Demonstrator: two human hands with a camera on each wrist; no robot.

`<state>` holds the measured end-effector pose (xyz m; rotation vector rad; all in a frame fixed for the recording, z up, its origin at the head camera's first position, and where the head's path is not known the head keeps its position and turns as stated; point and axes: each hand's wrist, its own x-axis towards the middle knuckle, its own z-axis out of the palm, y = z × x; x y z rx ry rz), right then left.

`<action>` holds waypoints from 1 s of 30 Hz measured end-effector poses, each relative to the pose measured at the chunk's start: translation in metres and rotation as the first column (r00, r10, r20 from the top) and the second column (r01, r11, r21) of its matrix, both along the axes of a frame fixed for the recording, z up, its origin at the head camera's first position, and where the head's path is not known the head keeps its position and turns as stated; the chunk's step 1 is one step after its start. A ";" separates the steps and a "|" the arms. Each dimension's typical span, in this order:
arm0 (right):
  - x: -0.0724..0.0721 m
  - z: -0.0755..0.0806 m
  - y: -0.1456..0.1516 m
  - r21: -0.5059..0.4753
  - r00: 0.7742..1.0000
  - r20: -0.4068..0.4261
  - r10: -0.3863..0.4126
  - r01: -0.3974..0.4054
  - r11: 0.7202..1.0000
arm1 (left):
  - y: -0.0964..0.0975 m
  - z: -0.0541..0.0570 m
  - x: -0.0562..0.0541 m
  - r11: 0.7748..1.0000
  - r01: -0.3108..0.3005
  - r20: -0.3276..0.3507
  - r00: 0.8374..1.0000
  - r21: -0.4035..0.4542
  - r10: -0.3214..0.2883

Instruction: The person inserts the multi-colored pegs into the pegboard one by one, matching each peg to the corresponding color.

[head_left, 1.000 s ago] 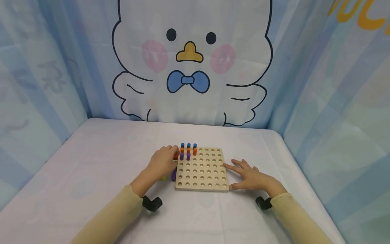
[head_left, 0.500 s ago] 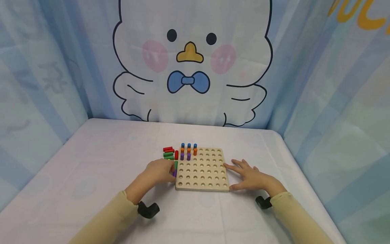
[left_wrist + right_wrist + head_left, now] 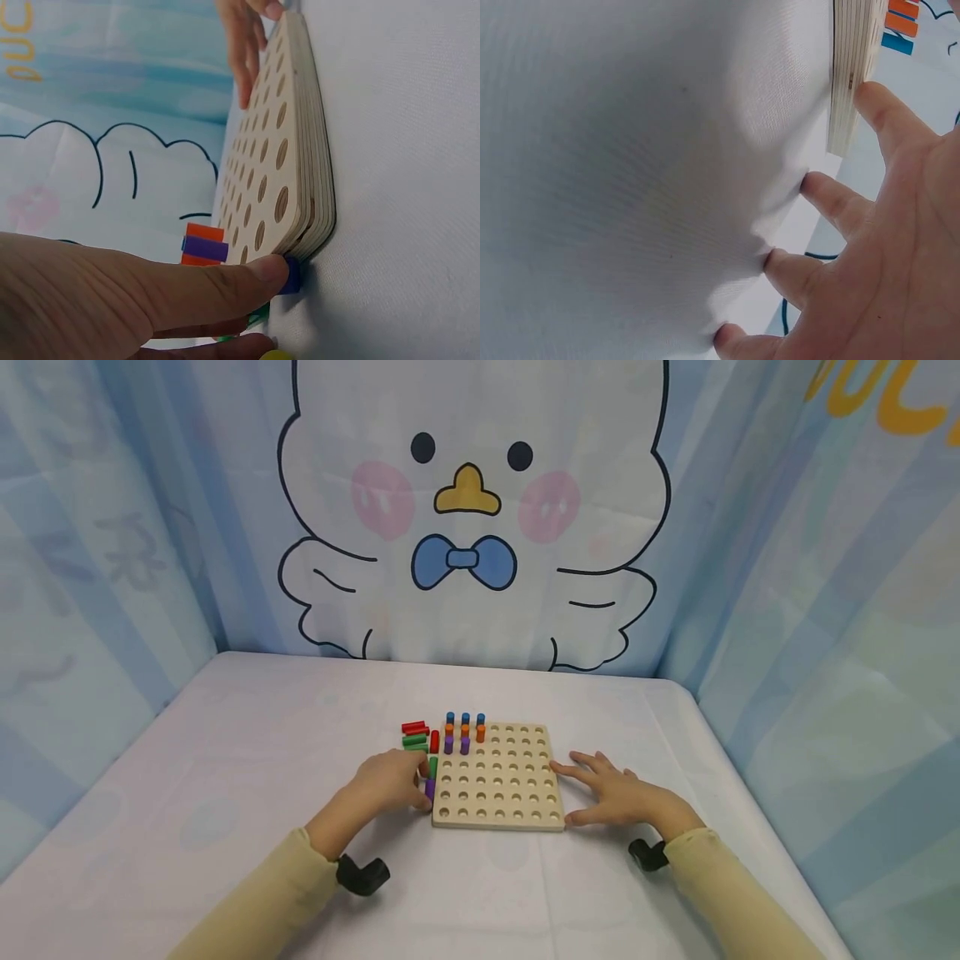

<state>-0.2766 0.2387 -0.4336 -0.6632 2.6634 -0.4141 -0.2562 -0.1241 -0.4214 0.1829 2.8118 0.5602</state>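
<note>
A pale wooden pegboard [image 3: 498,777] with rows of round holes lies on the table. Blue pegs [image 3: 466,718], orange pegs [image 3: 481,733] and purple pegs [image 3: 465,746] stand in its far left holes. At the near left corner, my left hand [image 3: 386,779] has its thumb and index finger around a loose purple peg [image 3: 430,787] lying along the board's edge. The left wrist view shows the thumb at this peg's end, with a yellow peg [image 3: 276,355] by the other fingers. My right hand [image 3: 618,795] is spread at the right edge, fingertips touching board and cloth.
Loose red pegs [image 3: 413,727] and green pegs [image 3: 415,740] lie left of the board, partly hidden by the left hand. A white cloth [image 3: 510,893] covers the table. Behind it hangs a printed curtain [image 3: 465,618].
My left hand has moved from the red peg by the board's far left side toward the near left corner, uncovering the red and green pegs. The right hand has stayed in place.
</note>
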 end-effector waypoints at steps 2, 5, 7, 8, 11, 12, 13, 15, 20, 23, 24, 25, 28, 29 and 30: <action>-0.001 -0.001 0.001 -0.003 1.000 -0.001 0.001 -0.001 1.000 | 0.001 0.001 0.001 1.000 0.000 0.002 1.000 0.004 0.000; -0.001 -0.001 0.002 -0.004 1.000 -0.001 -0.003 0.003 1.000 | 0.002 0.002 0.003 1.000 0.006 -0.003 1.000 0.018 -0.006; -0.002 -0.002 0.003 -0.005 1.000 -0.004 -0.003 0.003 1.000 | 0.003 0.002 0.004 0.999 0.011 -0.006 1.000 0.030 -0.011; -0.003 -0.002 0.003 -0.003 1.000 -0.005 -0.004 0.004 1.000 | 0.004 0.002 0.004 0.999 0.013 -0.008 1.000 0.036 -0.013; -0.004 -0.003 0.004 0.004 1.000 -0.016 0.003 -0.003 1.000 | 0.005 0.001 0.005 0.999 0.021 -0.016 1.000 0.042 -0.020; -0.005 -0.003 0.004 0.009 1.000 -0.020 0.004 -0.004 1.000 | 0.005 0.001 0.005 0.999 0.023 -0.022 1.000 0.040 -0.023; -0.005 -0.004 0.004 0.013 1.000 -0.025 0.006 -0.006 1.000 | 0.006 0.001 0.005 0.999 0.027 -0.028 0.999 0.038 -0.026; -0.006 -0.004 0.004 0.021 0.999 -0.032 0.006 -0.006 1.000 | 0.006 0.000 0.005 0.999 0.037 -0.044 0.998 0.031 -0.035; -0.006 -0.003 0.003 0.016 0.999 -0.033 0.003 -0.002 1.000 | 0.007 0.004 0.005 0.998 0.047 -0.093 0.995 0.033 -0.044; -0.006 -0.002 0.002 0.023 0.999 -0.035 0.003 -0.002 1.000 | 0.010 0.010 0.005 0.998 0.058 -0.152 0.987 0.030 -0.053; -0.006 -0.002 0.002 0.028 0.999 -0.037 0.003 -0.002 1.000 | 0.012 0.011 0.004 0.998 0.063 -0.175 0.983 0.026 -0.057; -0.005 -0.002 0.002 0.033 0.999 -0.040 0.002 0.000 0.999 | 0.014 0.013 0.003 0.997 0.068 -0.198 0.978 0.020 -0.063; -0.004 -0.001 0.001 0.045 0.999 -0.045 -0.016 0.018 0.999 | 0.020 0.016 -0.001 0.996 0.086 -0.258 0.963 -0.005 -0.085; -0.004 0.000 0.000 0.049 0.999 -0.045 -0.028 0.030 0.998 | 0.023 0.016 -0.003 0.996 0.092 -0.275 0.957 -0.013 -0.092; -0.003 0.000 0.000 0.054 0.998 -0.043 -0.040 0.042 0.998 | 0.025 0.016 -0.005 0.995 0.099 -0.291 0.951 -0.017 -0.100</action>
